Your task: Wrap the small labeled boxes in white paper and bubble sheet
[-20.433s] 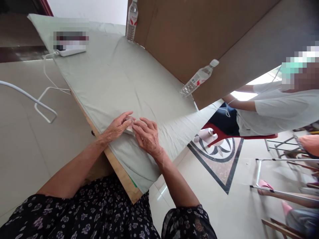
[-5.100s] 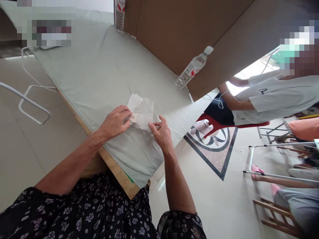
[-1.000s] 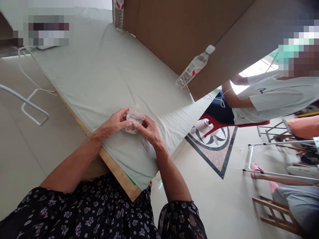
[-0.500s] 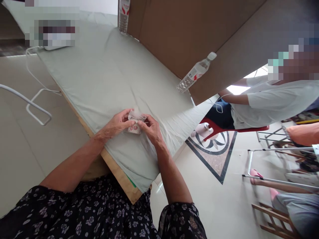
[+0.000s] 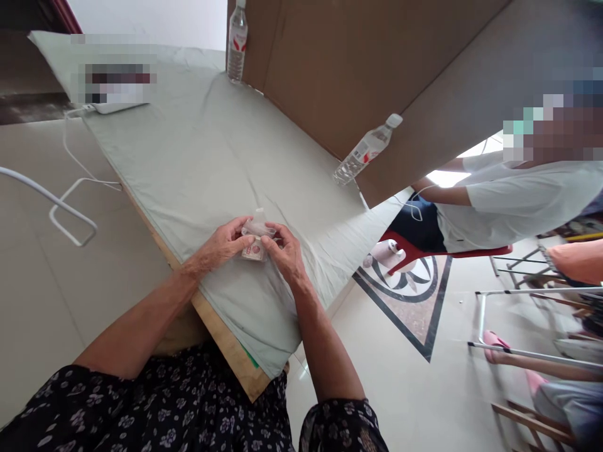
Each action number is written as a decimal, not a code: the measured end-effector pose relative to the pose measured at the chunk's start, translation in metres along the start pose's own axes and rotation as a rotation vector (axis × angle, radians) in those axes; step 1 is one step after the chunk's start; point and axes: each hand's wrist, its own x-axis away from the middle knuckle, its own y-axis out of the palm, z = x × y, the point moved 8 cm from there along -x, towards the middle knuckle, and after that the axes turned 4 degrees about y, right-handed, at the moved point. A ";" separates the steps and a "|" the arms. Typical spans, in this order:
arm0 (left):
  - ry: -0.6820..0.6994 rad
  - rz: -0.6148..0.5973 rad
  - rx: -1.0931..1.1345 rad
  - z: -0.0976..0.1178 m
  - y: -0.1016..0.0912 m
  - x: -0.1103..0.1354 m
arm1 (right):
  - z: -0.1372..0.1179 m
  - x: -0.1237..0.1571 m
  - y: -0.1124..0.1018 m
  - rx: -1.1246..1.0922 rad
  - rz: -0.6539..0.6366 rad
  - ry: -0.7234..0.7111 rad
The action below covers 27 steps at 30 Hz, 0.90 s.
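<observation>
Above the cloth near the table's front corner, I hold a small packet [image 5: 253, 251] of see-through plastic with red print on its lower part. Its upper edge gapes, and a whitish translucent piece stands up from it; what that piece is I cannot make out. My left hand [image 5: 228, 240] pinches the packet's left side, thumb in front and fingers behind. On the other side, my right hand [image 5: 286, 250] grips it the same way, and both thumb tips lie close together at the front. The fingertips behind the plastic are partly hidden.
A pale green cloth [image 5: 179, 150] covers the table. Behind it stands a brown cardboard panel [image 5: 330, 69], with one water bottle [image 5: 365, 154] leaning and another bottle [image 5: 237, 47] upright. A white cable [image 5: 70, 150] hangs at left. A person in a white shirt [image 5: 518, 194] sits at right.
Both hands stay on the packet with small finger shifts, and the whitish piece at its top now stands taller and clearer. The whole view has shifted slightly.
</observation>
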 end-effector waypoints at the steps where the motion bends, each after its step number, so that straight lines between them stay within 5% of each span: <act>1: -0.005 -0.002 0.000 0.000 0.000 0.000 | 0.002 0.000 0.002 -0.020 -0.009 0.011; 18: -0.066 -0.013 0.059 -0.002 0.001 0.000 | 0.010 -0.024 0.004 -0.255 -0.155 0.094; 27: -0.067 -0.007 0.044 -0.001 0.001 -0.001 | 0.010 -0.044 0.011 -0.167 -0.143 0.088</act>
